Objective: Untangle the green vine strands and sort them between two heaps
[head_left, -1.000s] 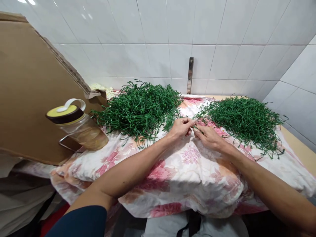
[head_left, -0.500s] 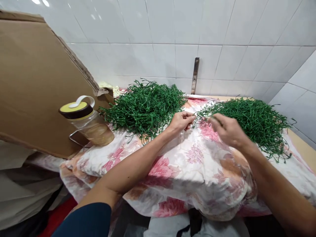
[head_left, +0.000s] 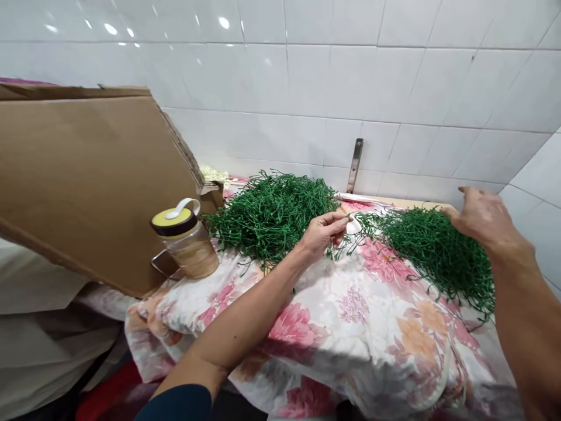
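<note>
Two heaps of thin, curly green stems lie on a flowered cloth (head_left: 350, 345): a left heap (head_left: 276, 216) and a right heap (head_left: 438, 251). Between them, my left hand (head_left: 324, 234) pinches a green stem (head_left: 357, 225) by thumb and fingertips; its far end merges with loose strands beside the right heap. My right hand (head_left: 484, 219) hovers over the back of the right heap, fingers apart, with nothing visible in it. Its forearm covers the heap's right edge.
A clear bottle (head_left: 195, 251) with a yellow lid and brownish contents stands left of the heaps. Behind it leans a large cardboard sheet (head_left: 87, 187). A metal strip (head_left: 355, 165) rests against the white tiled wall (head_left: 307, 76).
My right hand has moved right and away from my left hand, opening over the right heap. My left hand keeps its pinch. The view has tilted upward and shifted left.
</note>
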